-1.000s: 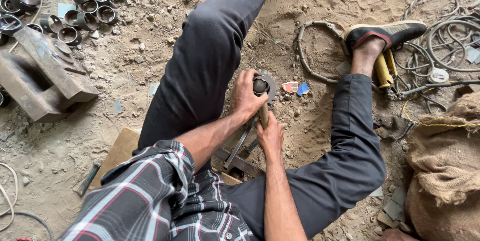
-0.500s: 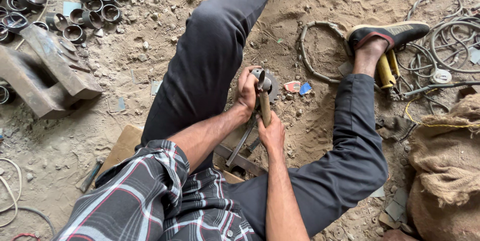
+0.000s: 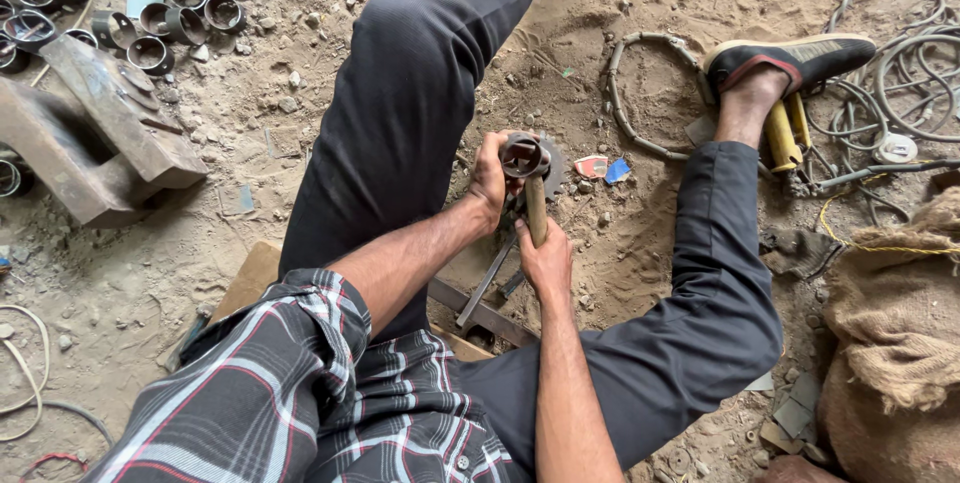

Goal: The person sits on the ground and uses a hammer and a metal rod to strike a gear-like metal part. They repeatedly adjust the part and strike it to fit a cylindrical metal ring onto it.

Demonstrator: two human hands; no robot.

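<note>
I sit on a sandy floor with my legs spread. My left hand (image 3: 493,178) grips a short dark metal ring (image 3: 524,156) held upright between my knees. My right hand (image 3: 545,261) is closed around the wooden handle of a hammer (image 3: 535,208), whose head end rests at the ring. Under the ring lies a round grey metal disc (image 3: 550,168). A long flat metal bar (image 3: 487,283) lies on the ground just below my hands.
Several metal rings (image 3: 190,3) lie at the upper left beside rusty steel blocks (image 3: 100,133). Cables and a hose (image 3: 890,63) coil at the upper right near a yellow tool (image 3: 780,138). A burlap sack (image 3: 895,333) sits at the right. A wooden board (image 3: 250,278) lies under me.
The hammer has swung up from a low slant to near upright against the ring. My left hand has shifted its hold on the ring slightly.
</note>
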